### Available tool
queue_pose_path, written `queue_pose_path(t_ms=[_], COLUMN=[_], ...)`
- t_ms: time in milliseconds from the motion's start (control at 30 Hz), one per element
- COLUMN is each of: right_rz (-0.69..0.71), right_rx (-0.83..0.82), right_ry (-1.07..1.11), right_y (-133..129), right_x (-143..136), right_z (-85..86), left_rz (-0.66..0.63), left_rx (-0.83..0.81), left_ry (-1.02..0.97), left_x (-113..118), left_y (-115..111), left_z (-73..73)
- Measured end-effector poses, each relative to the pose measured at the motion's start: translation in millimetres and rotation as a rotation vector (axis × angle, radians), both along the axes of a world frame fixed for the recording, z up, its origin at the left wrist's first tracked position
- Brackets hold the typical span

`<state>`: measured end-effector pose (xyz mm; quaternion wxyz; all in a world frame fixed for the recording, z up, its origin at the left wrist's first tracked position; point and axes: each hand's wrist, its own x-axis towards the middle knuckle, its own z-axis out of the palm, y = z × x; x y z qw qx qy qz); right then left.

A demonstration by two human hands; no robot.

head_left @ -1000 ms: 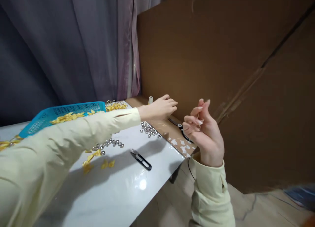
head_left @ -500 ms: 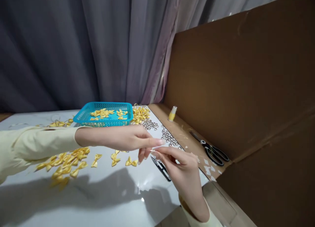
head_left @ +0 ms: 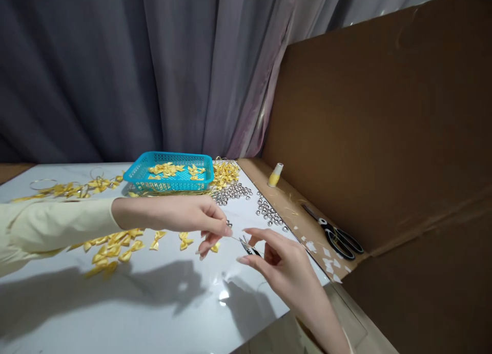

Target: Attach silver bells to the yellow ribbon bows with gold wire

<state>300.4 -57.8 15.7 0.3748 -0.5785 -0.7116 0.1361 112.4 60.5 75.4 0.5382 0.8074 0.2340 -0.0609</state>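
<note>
My left hand (head_left: 209, 221) is above the table with thumb and index finger pinched on a thin thread (head_left: 235, 237), which stretches toward my other hand. My right hand (head_left: 282, 256) faces it, thumb and index finger spread apart, remaining fingers curled. Between the hands the small black snips (head_left: 249, 247) show, partly hidden by my right hand. Beneath my left forearm lie several yellow ribbon bows (head_left: 109, 251), with another bow (head_left: 185, 241) nearer the hand. Silver beads (head_left: 269, 211) are scattered just beyond my hands.
A blue basket (head_left: 172, 184) with yellow bows stands at the back, beside a yellow pile (head_left: 225, 173). On the brown cardboard at right are a yellow thread spool (head_left: 275, 175), black-handled scissors (head_left: 338, 238) and white scraps (head_left: 328, 265). A tall cardboard wall (head_left: 376, 128) rises there.
My hands have moved apart, and the thumb and index finger of my right hand have opened. The thread now shows between them. The view has shifted slightly.
</note>
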Motion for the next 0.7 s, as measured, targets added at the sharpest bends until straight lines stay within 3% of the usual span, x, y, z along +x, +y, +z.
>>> queue_pose_path(t_ms=[133,233,333,433,533,700], right_rz=[0.093,0.057,0.039,0.222,0.413,0.490], right_rx=[-0.278,-0.355,-0.264,-0.214,-0.326,-0.499], right_ry=[-0.119,-0.091,0.086,0.325,0.556,0.811], right_y=[-10,-14,-8,6,20,29], right_x=[11,17,14,1,-10,-6], right_z=[-1.3,-5.1,-6.5,-0.4,8.8,8.5], left_rz=[0.001,-0.022,-0.042,-0.052,-0.099,-0.020], left_rx=[-0.110,-0.139,-0.113,-0.057,-0.019,0.116], left_ry=[0.010,0.034,0.048,0.047,0.043,0.057], left_x=[-3,-3,1,7,13,14], left_y=[2,1,-1,-2,2,12], left_z=[1.0,4.3,8.6,13.3,21.1,48.3])
